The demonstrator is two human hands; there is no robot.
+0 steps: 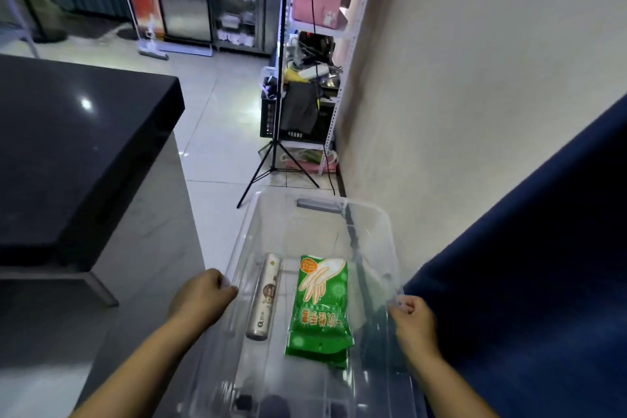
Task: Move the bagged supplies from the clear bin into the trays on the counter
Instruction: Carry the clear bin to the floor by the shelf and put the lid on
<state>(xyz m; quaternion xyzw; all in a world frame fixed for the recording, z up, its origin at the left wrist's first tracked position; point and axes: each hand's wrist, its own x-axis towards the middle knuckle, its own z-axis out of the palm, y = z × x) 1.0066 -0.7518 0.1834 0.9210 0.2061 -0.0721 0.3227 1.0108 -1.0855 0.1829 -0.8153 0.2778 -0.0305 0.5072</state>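
Hands (203, 295) gripping clear bin (261, 214), near end cropped

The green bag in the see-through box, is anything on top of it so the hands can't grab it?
Nothing visible covers the green bag. It lies flat on the floor of the clear bin, which has no lid on, beside a pale roll. Both the left hand and the right hand are gripping the bin's side rims, so a hand must let go first.

tripod (280, 132) on tile floor (217, 132) | black crate (271, 119) behind | shelving rack (342, 85) at wall
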